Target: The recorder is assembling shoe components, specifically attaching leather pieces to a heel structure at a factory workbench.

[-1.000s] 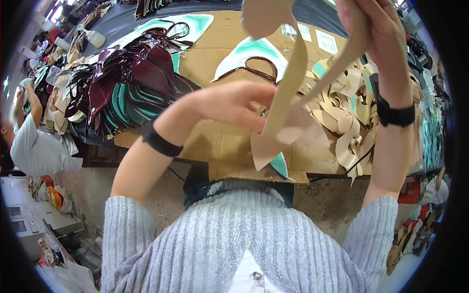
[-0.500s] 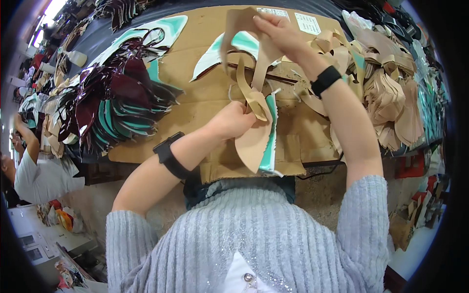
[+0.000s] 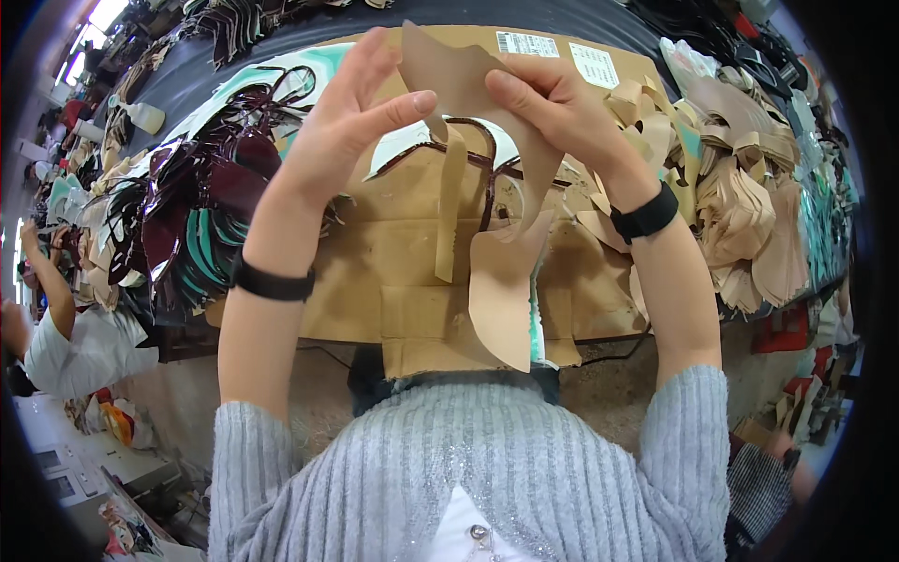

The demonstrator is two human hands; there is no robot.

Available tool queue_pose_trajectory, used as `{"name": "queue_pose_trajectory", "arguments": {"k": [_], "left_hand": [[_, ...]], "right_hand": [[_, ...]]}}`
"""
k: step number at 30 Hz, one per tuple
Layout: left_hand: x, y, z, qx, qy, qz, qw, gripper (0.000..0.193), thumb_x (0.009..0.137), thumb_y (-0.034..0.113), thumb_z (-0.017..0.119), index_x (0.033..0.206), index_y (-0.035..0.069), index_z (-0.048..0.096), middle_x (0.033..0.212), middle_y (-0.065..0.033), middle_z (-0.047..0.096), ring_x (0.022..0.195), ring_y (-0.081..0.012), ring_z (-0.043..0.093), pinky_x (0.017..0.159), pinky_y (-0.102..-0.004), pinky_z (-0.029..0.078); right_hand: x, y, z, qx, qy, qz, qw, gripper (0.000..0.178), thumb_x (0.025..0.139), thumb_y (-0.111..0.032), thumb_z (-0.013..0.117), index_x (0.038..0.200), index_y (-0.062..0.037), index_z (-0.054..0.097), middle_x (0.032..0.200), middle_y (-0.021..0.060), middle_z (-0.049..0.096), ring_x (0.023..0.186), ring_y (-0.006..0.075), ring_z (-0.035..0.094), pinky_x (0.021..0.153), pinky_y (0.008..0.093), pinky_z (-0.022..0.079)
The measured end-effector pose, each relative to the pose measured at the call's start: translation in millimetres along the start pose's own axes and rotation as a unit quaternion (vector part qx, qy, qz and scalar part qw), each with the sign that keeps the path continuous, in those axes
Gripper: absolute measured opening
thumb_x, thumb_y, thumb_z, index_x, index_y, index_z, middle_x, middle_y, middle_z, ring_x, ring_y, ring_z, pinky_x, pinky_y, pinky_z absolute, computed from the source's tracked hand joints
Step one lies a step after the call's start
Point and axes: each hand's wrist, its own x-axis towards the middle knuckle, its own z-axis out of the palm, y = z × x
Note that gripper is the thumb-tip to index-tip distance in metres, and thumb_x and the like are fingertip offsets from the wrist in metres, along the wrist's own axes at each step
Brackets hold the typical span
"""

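Note:
A beige leather shoe-upper piece (image 3: 459, 70) hangs in front of me, raised above the cardboard. My right hand (image 3: 562, 103) pinches its upper right side between thumb and fingers. My left hand (image 3: 351, 117) is at its upper left, fingers spread and thumb apart, holding nothing; whether the thumb touches the leather I cannot tell. A narrow strap (image 3: 449, 211) dangles from the piece, and its wide lower flap (image 3: 506, 300) reaches the cardboard's near edge. Behind that flap shows a teal-and-white strip (image 3: 536, 328). Beyond lies a dark red patent piece with white lining (image 3: 487, 155), partly covered.
A cardboard sheet (image 3: 365, 300) covers the table. Dark red patent uppers (image 3: 234, 173) are heaped on the left, beige leather pieces (image 3: 740, 215) on the right. A white bottle (image 3: 142, 114) stands far left. Another person's arm (image 3: 51, 286) shows at the left edge.
My left hand has let go of the strap and risen to the upper left, fingers spreading. The right hand has lowered a little, and the beige piece now hangs nearer me.

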Motion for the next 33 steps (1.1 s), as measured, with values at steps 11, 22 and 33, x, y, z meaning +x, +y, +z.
{"name": "queue_pose_trajectory", "arguments": {"k": [11,22,33], "left_hand": [[8,31,-6,-0.002,-0.009,-0.062,0.998,0.015,0.092,0.013,0.058,0.095,0.0,0.063,0.082,0.0017,0.063,0.07,-0.0021,0.056,0.062,-0.0177,0.045],[6,-104,6,0.402,0.105,-0.118,0.902,0.022,0.082,0.02,0.064,0.078,-0.001,0.063,0.056,-0.0104,0.054,0.052,-0.0166,0.051,0.051,-0.0316,0.04],[39,-62,-6,0.297,0.084,-0.121,0.943,0.023,0.078,0.02,0.064,0.077,-0.004,0.065,0.068,-0.0167,0.063,0.063,-0.0263,0.061,0.06,-0.038,0.048]], "right_hand": [[-13,14,5,0.209,0.094,0.082,0.97,0.025,0.096,-0.023,0.056,0.098,-0.0001,0.064,0.081,-0.0064,0.061,0.071,0.001,0.052,0.061,0.0181,0.043],[-20,91,15,-0.086,0.12,0.292,0.945,0.018,0.09,-0.018,0.058,0.091,-0.0009,0.06,0.072,-0.0019,0.06,0.061,0.004,0.052,0.055,0.0212,0.04],[11,91,7,-0.084,0.203,0.294,0.93,0.019,0.089,-0.022,0.059,0.09,-0.0036,0.064,0.076,-0.0022,0.061,0.067,0.0056,0.054,0.058,0.0222,0.042]]}}
